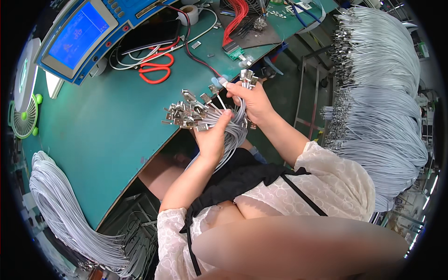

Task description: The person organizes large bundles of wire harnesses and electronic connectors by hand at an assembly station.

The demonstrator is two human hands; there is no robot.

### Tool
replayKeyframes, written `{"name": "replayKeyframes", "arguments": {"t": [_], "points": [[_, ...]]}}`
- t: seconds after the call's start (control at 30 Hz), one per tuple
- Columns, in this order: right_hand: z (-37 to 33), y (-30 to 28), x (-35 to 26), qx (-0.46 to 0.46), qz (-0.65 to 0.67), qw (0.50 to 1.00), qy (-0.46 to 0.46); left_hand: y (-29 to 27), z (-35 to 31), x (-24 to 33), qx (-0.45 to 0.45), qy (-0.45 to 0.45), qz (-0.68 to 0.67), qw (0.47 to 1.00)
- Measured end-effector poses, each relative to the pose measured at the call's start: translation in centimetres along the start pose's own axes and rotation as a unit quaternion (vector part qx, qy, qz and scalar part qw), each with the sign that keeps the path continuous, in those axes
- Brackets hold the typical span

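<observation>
My left hand is closed around a thick bundle of grey USB cables, just off the table's edge. Their metal plugs fan out to the left above my thumb. Close by on the right, my right hand grips a few more USB cables, whose plugs stick up past the fingers. Between its thumb and fingers is a white connector, at the end of a red-and-black test lead. Whether a plug sits inside that connector cannot be made out.
A blue tester with a lit screen stands on the green table. Red-handled scissors and a small circuit board with red wires lie nearby. Grey cable bundles hang at left and right. A small green fan is at far left.
</observation>
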State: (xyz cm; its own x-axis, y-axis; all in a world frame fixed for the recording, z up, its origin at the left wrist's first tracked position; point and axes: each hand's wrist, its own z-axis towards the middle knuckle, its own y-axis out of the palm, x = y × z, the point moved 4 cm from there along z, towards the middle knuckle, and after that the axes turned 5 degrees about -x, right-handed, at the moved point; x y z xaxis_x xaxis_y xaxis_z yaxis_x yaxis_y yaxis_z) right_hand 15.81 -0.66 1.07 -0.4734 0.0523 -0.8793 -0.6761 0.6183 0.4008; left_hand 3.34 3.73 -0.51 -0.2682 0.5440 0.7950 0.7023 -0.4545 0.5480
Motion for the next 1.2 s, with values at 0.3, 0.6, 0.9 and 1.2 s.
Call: {"name": "replayKeyframes", "arguments": {"t": [0.3,0.6,0.9,1.2], "points": [[-0.2,1.8,-0.3,-0.043,-0.009,0.999,-0.014,1.3,0.0,0.1,-0.06,0.002,-0.027,0.998],[-0.9,0.3,-0.5,0.015,-0.002,0.999,-0.049,0.4,-0.6,0.2,-0.012,0.025,0.018,0.999],[-0.9,0.8,-0.5,0.053,0.022,0.996,-0.065,0.6,-0.2,0.2,0.005,0.012,-0.055,0.998],[-1.1,1.9,-0.3,-0.029,-0.023,0.999,-0.015,0.4,0.6,-0.4,-0.04,0.001,-0.018,0.999]]}}
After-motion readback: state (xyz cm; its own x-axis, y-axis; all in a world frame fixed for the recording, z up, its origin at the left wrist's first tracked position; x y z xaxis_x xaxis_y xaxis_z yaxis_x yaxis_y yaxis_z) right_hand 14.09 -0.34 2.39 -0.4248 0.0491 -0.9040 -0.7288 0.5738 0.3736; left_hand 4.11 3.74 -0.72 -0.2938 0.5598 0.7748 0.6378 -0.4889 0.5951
